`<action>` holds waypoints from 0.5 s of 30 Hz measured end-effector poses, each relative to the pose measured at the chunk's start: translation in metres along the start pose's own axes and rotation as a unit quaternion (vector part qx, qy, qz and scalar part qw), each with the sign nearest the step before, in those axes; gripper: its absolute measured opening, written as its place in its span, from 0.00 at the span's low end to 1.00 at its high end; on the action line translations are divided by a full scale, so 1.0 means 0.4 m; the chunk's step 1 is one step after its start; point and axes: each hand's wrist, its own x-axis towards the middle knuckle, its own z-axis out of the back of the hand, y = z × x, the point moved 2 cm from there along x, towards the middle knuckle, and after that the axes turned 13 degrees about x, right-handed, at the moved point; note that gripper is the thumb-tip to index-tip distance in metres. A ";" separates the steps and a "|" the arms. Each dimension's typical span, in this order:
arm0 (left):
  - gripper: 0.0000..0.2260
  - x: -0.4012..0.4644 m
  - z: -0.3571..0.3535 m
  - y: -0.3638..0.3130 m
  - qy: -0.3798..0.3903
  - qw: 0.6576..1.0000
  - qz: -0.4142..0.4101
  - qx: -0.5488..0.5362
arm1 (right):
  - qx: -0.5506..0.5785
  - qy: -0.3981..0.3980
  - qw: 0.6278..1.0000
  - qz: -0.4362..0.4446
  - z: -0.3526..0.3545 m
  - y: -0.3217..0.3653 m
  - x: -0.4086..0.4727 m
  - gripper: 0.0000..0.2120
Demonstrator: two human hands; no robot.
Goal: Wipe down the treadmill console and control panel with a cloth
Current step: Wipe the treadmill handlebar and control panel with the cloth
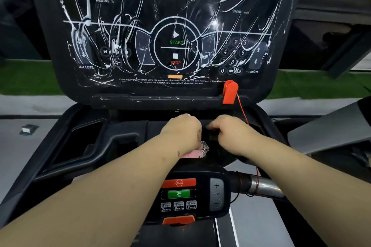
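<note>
Head view: my left hand [181, 129] grips the pink cloth [193, 153]; my right hand [227, 132] pinches something dark below the smeared console [156, 5].

The black treadmill console [60, 78] is smeared with white streaks across its glossy panel. A red safety clip [229, 92] is seated at its lower right edge. On the black tray [120, 136] below, a pink cloth [193, 153] is laid near the middle. 1 recess [80, 142] is seen at the tray's left.
</note>
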 end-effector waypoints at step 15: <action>0.03 0.021 -0.016 -0.023 0.046 0.997 0.068 -0.011 | 0.011 0.022 0.999 0.031 0.018 -0.053 0.023 0.32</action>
